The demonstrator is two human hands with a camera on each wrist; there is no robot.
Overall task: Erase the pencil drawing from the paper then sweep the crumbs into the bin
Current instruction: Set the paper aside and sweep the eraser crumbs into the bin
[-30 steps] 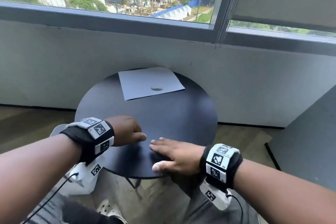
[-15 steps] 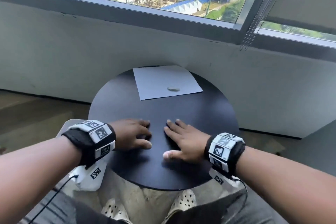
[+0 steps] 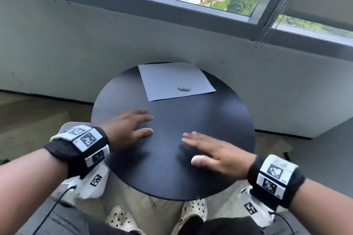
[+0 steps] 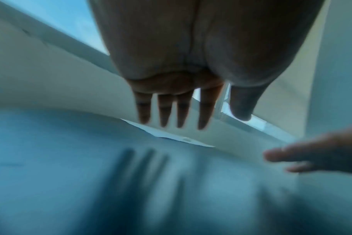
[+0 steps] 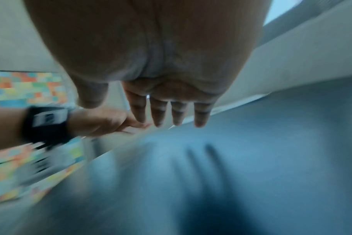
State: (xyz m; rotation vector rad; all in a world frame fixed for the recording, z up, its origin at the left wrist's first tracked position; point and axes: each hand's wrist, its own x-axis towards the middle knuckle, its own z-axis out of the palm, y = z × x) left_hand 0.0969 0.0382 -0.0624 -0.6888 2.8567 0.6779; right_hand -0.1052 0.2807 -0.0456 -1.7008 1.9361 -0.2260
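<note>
A sheet of white paper (image 3: 172, 78) lies at the far side of the round black table (image 3: 210, 120), and a small grey lump (image 3: 184, 88) rests on it near its front edge. No pencil lines show at this distance. My left hand (image 3: 131, 126) hovers flat over the table's left middle, its fingers (image 4: 171, 114) straight and empty. My right hand (image 3: 214, 150) is stretched palm down over the front right, its fingers (image 5: 167, 112) also straight and holding nothing. Both hands are well short of the paper (image 4: 171, 135) and blurred.
A white rounded rim (image 3: 65, 128) peeks out behind my left wrist, beside the table's left edge; I cannot tell what it is. A grey wall under a window stands just behind the table. My knees and perforated shoes (image 3: 193, 210) are below the front edge.
Both hands have moved apart: the left slid forward toward the paper with fingers straightened, the right drifted to the right. The paper and grey lump have not moved.
</note>
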